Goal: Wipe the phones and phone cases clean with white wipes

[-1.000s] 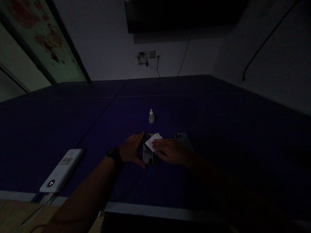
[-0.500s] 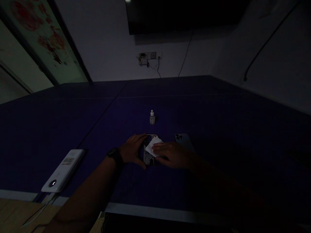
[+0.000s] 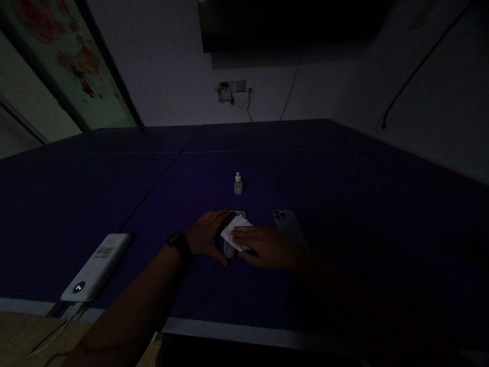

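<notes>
On the dark blue table lies a phone case [image 3: 229,250] with a pale and dark printed pattern, mostly covered. My left hand [image 3: 207,234] braces it along its left side, fingers at the upper edge and thumb near the lower corner. A folded white wipe [image 3: 236,226] is pressed flat on the case under the fingers of my right hand [image 3: 263,245]. Just right of that hand sits a bluish phone [image 3: 288,224], camera lenses up, its lower part hidden by my wrist. Beyond the case stands a small dropper bottle [image 3: 238,185] with a white cap.
A white power bank [image 3: 95,267] with a lit display and plugged-in cable lies at the left near the table's front edge [image 3: 244,331]. Wall sockets [image 3: 233,87] with wires and a dark screen [image 3: 290,25] are on the far wall. The room is dim.
My right hand has slid the wipe slightly left across the case, covering more of its middle. My left hand keeps its place on the case.
</notes>
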### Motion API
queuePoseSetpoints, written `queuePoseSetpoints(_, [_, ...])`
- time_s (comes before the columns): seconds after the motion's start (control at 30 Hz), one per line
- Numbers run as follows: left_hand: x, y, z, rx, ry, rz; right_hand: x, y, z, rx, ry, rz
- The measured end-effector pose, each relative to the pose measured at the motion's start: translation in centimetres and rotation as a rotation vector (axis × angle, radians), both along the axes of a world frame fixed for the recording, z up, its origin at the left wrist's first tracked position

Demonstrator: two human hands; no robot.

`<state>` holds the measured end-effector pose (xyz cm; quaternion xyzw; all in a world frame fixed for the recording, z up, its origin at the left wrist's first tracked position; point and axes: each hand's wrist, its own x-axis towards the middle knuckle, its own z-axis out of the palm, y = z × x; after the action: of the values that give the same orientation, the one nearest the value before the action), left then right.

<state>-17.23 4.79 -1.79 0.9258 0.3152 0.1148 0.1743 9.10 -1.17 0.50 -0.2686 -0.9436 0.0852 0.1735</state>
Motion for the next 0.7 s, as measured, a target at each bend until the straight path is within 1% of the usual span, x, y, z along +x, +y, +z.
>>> queuePoseSetpoints(0.13, [0.1,0.0,0.2,-0.002,0.003,0.004,-0.5,0.1,0.2,0.002,-0.031,-0.087])
queuePoseSetpoints(0.2, [0.1,0.0,0.3,-0.018,0.016,0.019,-0.3,0.2,0.2,0.002,-0.038,-0.103])
queuePoseSetpoints(0.3, [0.2,0.0,0.3,-0.022,0.022,0.022,0.1,0.2,0.2,0.007,-0.033,-0.06])
queuePoseSetpoints(0.43, [0.1,0.0,0.0,0.013,-0.001,-0.001,0.3,-0.2,0.2,0.007,-0.024,0.027])
queuePoseSetpoints(0.57, [0.2,0.0,0.0,0.007,0.004,0.004,-0.3,-0.6,-0.2,-0.032,-0.066,0.051])
queuePoseSetpoints(0.7, [0.4,-0.1,0.4,-0.024,0.016,0.011,-1.3,-0.5,-0.6,-0.038,-0.094,0.07])
